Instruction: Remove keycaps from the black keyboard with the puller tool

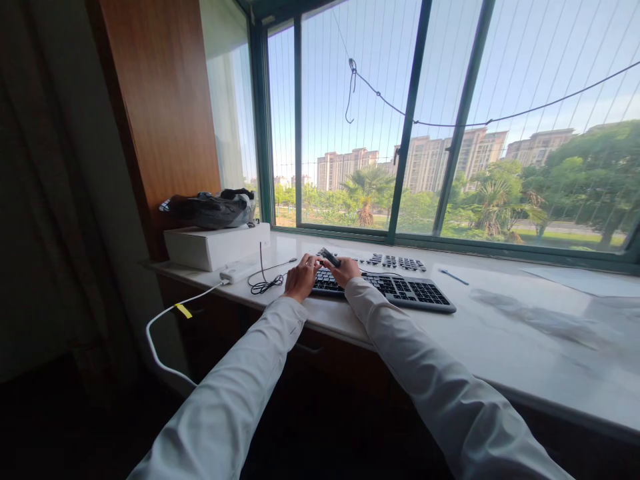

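Note:
A black keyboard (421, 293) with a grey edge lies on the white windowsill counter, its left part beneath both hands. My right hand (346, 271) is wrapped round a small dark tool (330, 257), which slants up to the left over the keyboard. Close to the tool's tip, my left hand (302, 277) has its fingertips pressed together; whatever they hold is too small to make out. Rows of loose dark keycaps (399, 262) lie on the counter behind the keyboard.
On the left are a white box (216, 245) with a dark plastic bag (207, 209) on top, a white power strip (239, 270) and a coiled black cable (267, 285). A blue pen-like stick (454, 277) and clear plastic (537, 319) lie to the right. The window stands behind.

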Demonstrator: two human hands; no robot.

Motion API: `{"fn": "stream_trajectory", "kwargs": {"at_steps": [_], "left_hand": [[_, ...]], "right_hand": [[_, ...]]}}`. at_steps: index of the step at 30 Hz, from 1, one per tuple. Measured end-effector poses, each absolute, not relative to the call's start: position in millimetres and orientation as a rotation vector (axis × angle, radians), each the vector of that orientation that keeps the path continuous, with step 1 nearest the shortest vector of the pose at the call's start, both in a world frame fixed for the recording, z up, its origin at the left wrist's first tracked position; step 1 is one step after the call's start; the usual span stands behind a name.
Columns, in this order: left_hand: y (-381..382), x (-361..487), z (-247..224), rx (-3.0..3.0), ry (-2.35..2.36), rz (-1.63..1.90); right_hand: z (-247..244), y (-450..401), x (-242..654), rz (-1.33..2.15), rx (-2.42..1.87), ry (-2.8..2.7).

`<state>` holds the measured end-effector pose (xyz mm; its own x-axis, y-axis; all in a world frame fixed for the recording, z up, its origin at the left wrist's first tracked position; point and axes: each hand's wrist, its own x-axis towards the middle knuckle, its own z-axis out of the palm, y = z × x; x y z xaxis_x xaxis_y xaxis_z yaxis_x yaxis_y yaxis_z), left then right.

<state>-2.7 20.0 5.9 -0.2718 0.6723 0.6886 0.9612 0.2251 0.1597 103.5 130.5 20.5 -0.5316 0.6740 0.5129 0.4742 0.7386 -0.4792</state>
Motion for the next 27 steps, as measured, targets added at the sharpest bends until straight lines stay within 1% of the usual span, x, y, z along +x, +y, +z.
{"fn": "stream_trajectory", "kwargs": {"at_steps": [8,17,27], "left_hand": [[21.2,-4.4,4.5,-1.501,-2.003,-0.807],[22.7,-4.9,4.9,-1.435,-2.025,-0.808],[20.4,-5.8,3.9,-1.494,-1.981,-0.848]], "right_hand": [[18.0,131.9,101.8,0.360,-0.860,-2.249],[17.3,127.5,103.9,0.241,-0.766,-2.218],[18.5,127.1,103.2,0.220,-0.859,-2.258]]}}
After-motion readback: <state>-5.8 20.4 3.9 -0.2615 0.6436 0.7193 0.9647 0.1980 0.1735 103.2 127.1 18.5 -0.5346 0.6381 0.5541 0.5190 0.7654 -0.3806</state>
